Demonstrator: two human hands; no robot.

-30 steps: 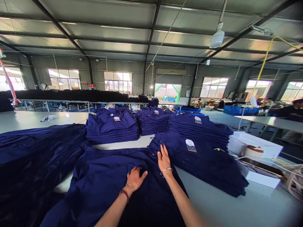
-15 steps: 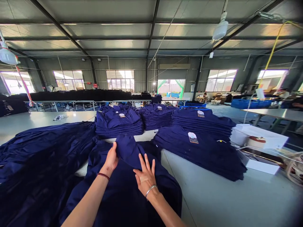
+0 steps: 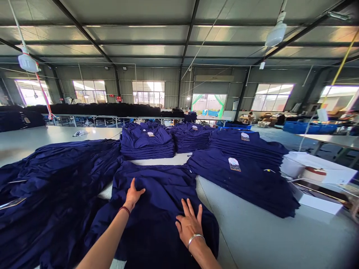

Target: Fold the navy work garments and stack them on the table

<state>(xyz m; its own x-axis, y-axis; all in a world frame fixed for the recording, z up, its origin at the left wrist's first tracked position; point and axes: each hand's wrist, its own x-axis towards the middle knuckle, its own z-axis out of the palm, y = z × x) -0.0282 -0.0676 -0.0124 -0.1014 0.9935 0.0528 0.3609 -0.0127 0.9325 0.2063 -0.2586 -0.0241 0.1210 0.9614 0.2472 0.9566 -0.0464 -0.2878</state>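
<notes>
A navy blue garment (image 3: 159,194) lies spread on the grey table (image 3: 266,239) right in front of me. My left hand (image 3: 132,195), with a red cord at the wrist, rests flat on its upper left part, fingers apart. My right hand (image 3: 189,223), wearing a silver bangle, presses open and flat on the garment's lower right part. Neither hand holds anything.
A loose heap of navy garments (image 3: 50,186) lies to the left. Folded stacks with paper tags (image 3: 241,168) (image 3: 147,144) (image 3: 192,137) stand behind and to the right. White boxes (image 3: 319,175) sit at the right edge. More tables and blue crates are farther off.
My left hand let go of the raised fold and the garment now lies flat. My right hand slid down and to the right over the cloth.
</notes>
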